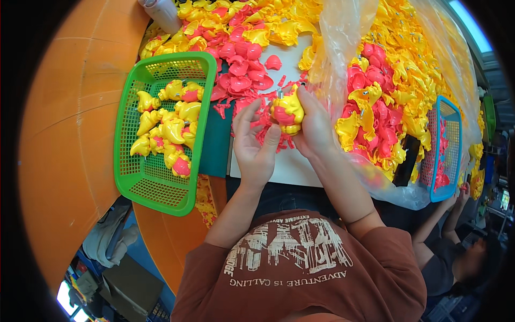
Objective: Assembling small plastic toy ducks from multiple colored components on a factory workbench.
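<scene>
My right hand (316,124) grips a small yellow and pink plastic figure (288,111), with a short metal pin sticking up from it. Just left of the figure is my left hand (254,145), fingers curved and apart, palm toward it; I see nothing held there. Beneath and beyond my hands lie loose pink shell pieces (244,67) and small pink strips. On the left, a green basket (124,126) contains several yellow and pink figures (173,130) that look put together.
Yellow shell parts (399,59) heap across the far and right table, mixed with pink ones under clear plastic sheeting (343,48). A whitish bottle (162,15) stands far left. A blue basket (437,145) is at right, near another person's hands (460,198).
</scene>
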A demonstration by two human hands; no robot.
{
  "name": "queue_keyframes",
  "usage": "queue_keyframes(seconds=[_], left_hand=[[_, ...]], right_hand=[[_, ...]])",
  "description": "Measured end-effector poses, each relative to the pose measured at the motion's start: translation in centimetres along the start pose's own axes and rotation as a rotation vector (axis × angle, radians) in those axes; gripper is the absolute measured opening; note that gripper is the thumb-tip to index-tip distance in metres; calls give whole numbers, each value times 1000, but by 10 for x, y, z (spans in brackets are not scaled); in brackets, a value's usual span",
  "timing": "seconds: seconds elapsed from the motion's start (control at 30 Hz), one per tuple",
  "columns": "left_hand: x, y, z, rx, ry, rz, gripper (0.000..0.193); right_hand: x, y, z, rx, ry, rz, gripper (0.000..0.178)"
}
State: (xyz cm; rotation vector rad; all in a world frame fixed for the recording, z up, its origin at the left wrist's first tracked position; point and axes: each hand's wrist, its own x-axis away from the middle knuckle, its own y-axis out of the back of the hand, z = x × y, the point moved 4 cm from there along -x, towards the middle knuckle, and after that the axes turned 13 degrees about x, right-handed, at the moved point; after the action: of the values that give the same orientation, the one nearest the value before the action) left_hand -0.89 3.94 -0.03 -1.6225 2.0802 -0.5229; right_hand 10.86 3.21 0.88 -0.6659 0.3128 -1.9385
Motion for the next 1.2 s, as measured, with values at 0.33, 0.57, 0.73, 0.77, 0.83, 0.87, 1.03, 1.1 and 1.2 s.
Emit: queue_keyframes(seconds=[0.33,0.57,0.73,0.77,0.83,0.87,1.03,1.1,1.2], left_hand=[[-31,-12,26,-387,-3,148,48],[-22,-2,14,-59,21,152,42],[-20,-2,14,60,64,176,43],[-20,-2,13,3,-22,180,44],[-19,-1,11,-55,-107,181,46],[-19,2,10,-134,-123,181,47],[-18,4,8,-154,-18,103,46],[-20,5,4,-267,-121,161,46],[-20,-6,-9,-431,-233,247,48]], right_hand=[[-43,17,-11,-74,-113,-90,28],[-17,4,3,108,-81,3,36],[-22,9,0,198,28,18,39],[-21,6,0,198,-19,29,42],[-19,2,0,196,-68,41,44],[-18,0,3,235,-14,49,46],[-16,-2,11,389,142,95,51],[-16,-2,14,458,176,125,50],[-17,0,17,450,267,160,51]])
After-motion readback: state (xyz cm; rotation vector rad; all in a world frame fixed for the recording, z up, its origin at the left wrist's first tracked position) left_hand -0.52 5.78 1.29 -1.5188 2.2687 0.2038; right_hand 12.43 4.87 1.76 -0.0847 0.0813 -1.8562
